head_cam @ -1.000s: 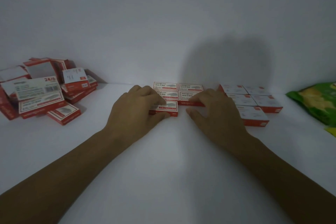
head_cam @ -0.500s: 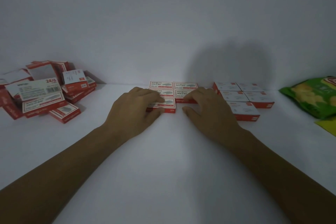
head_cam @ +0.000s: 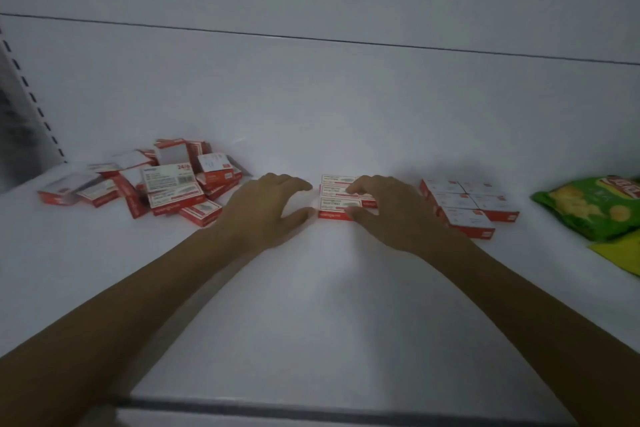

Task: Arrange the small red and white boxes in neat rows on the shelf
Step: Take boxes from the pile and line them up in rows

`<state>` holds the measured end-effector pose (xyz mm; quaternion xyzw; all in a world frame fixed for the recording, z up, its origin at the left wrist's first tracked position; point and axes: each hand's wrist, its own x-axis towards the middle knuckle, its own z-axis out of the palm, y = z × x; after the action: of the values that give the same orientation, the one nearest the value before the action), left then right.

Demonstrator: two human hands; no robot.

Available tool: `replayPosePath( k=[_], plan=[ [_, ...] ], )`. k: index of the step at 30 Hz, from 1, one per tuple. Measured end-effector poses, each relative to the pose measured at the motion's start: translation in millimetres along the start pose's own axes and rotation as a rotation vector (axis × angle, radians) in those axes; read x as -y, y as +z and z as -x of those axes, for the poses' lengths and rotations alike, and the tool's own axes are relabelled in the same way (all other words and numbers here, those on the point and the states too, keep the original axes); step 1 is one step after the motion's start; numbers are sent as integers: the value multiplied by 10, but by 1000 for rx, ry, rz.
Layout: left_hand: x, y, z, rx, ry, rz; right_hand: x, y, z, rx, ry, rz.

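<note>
The left hand (head_cam: 266, 208) has come off the centre block of boxes (head_cam: 337, 198): half a second ago its thumb and fingers pinched the front box, and now they are spread apart and empty just to the block's left. The right hand (head_cam: 388, 208) stays on the block, fingers resting over its right side; whether it clamps a box cannot be told. That suggests this block is squared up beside the finished group (head_cam: 467, 204) on the shelf (head_cam: 311, 305). The loose pile (head_cam: 166, 184) at left likely supplies the next box.
</note>
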<state>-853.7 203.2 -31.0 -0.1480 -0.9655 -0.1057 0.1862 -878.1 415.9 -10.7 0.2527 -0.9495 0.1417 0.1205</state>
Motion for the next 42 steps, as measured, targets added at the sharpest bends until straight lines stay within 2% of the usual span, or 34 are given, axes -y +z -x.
replayPosePath(
  k=[3,6,11,16,20,24,28,34,36,39,42],
  plan=[
    [283,-223,277,-27,62,-114,348,104,-41,-12,-32,-91],
    [623,-419,527,-41,37,-154,734,253,-88,40,-107,-109],
    [1173,-641,870,-59,-51,-158,1298,403,-212,38,-245,-58],
    [1437,-582,1114,-118,-132,-49,1731,556,-351,12,-264,-74],
    [1461,-520,1083,-109,-105,-61,1979,701,-484,-24,-247,-26],
    [1516,-462,1104,-144,-80,-38,2125,930,-618,-184,-207,29],
    [1532,-441,1125,-178,-63,-14,2116,1169,-526,-143,-150,-36],
    [1564,-435,1110,-180,-80,52,2129,1088,-461,-350,-157,0],
    [1586,-464,1103,-214,-67,59,2137,1098,-457,-370,-142,-47],
    [1590,-500,1078,-349,-47,91,2118,1109,-470,-399,-77,-128],
    [1533,-506,1078,-435,-111,181,2130,1096,-476,-358,6,-197]
  ],
)
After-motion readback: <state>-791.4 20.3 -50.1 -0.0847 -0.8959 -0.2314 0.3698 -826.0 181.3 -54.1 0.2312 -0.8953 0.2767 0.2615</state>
